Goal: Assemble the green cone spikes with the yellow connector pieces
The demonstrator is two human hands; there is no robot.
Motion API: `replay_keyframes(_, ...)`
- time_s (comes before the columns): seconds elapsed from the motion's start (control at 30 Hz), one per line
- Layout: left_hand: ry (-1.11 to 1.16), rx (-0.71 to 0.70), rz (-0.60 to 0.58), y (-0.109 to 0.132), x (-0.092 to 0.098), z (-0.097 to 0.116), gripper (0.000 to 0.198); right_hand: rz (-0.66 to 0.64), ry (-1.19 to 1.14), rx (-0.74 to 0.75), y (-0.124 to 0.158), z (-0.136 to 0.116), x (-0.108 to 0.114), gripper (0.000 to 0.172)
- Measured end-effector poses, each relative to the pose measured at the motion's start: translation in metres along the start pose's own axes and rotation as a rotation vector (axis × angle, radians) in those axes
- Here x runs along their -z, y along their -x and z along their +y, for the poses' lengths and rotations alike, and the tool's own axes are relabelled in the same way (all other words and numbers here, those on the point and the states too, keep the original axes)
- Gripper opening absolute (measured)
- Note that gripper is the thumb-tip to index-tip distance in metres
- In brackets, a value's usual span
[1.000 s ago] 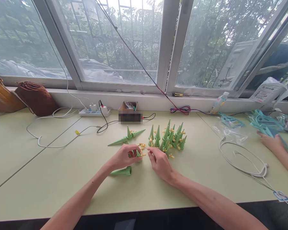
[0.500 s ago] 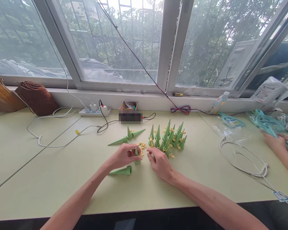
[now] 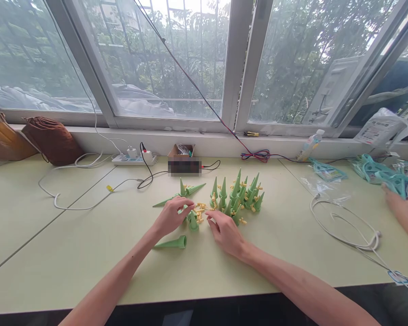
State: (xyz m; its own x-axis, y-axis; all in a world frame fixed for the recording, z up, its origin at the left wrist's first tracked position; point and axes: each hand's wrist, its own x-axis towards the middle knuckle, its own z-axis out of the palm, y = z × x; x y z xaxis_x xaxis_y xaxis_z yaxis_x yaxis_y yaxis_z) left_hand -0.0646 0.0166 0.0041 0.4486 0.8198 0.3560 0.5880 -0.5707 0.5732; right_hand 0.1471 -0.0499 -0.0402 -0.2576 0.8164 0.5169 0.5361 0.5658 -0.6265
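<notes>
My left hand (image 3: 172,216) is bent over a green plastic spike (image 3: 192,222), its fingers curled around the narrow part, with the thumb mostly hidden. Across a small heap of yellow plastic valves (image 3: 200,209), my right hand (image 3: 227,232) has its thumb and fingertips drawn together; whatever is between them is too small to make out. Just beyond its fingers stands a cluster of green spikes (image 3: 237,194), several with yellow valves on their sides. Another loose spike (image 3: 175,242) lies below my left hand, its open end facing right. More spikes (image 3: 194,189) rest behind that hand.
A small cardboard box (image 3: 187,149) and a power strip (image 3: 131,158) sit at the back by the window. Cables (image 3: 88,207) cross the left side; a coiled white cable (image 3: 347,240) lies right. A co-worker's hand (image 3: 399,206) touches teal items (image 3: 377,172) at far right.
My left hand has shifted up and left, showing more of the spike's base. My right hand is nearly still. The co-worker's hand has moved right and slightly down.
</notes>
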Motion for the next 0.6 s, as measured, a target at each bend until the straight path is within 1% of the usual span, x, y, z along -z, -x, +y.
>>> replay_keyframes(0.1, -0.02, -0.001, -0.075, 0.0011, -0.0009, -0.0004, 0.024, -0.019, -0.003, 0.007, -0.0002, 0.0001, 0.0005, 0.032)
replay_keyframes(0.2, -0.038, 0.008, -0.118, 0.0019, -0.0006, 0.0014, 0.028, -0.034, 0.009, 0.0, -0.0001, 0.0001, 0.0005, 0.032)
replay_keyframes(0.6, -0.085, -0.031, -0.161, 0.0026, -0.0071, -0.0036, 0.025, -0.088, 0.017, -0.01, 0.0016, 0.002, -0.0004, 0.031)
